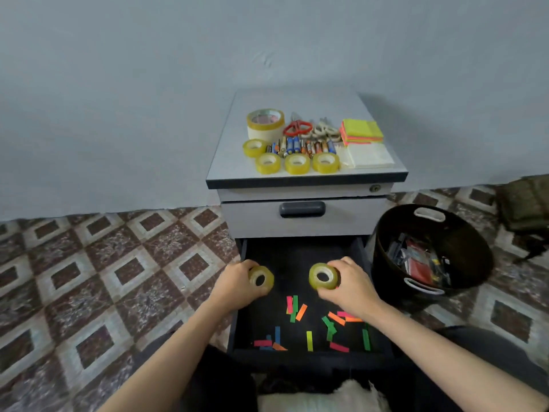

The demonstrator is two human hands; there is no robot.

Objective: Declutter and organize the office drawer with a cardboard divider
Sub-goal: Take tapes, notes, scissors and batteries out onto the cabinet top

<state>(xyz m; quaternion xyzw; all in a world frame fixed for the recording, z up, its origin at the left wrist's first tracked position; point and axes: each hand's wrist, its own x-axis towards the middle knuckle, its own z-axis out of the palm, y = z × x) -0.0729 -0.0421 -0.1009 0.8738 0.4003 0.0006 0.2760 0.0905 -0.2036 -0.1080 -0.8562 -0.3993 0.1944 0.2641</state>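
Your left hand (236, 285) grips a tape roll (261, 279). Your right hand (349, 282) grips a second tape roll (323, 276), forearms outstretched.

Patterned tile floor (118, 278), brown and cream diamonds. Pale blue-grey wall (148, 84) behind. Olive-green fabric bundle (525, 203) (partly cut off) on floor, far right.

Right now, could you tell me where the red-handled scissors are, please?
In the head view, the red-handled scissors lie on the cabinet top, right of the large tape roll and just behind the row of batteries.
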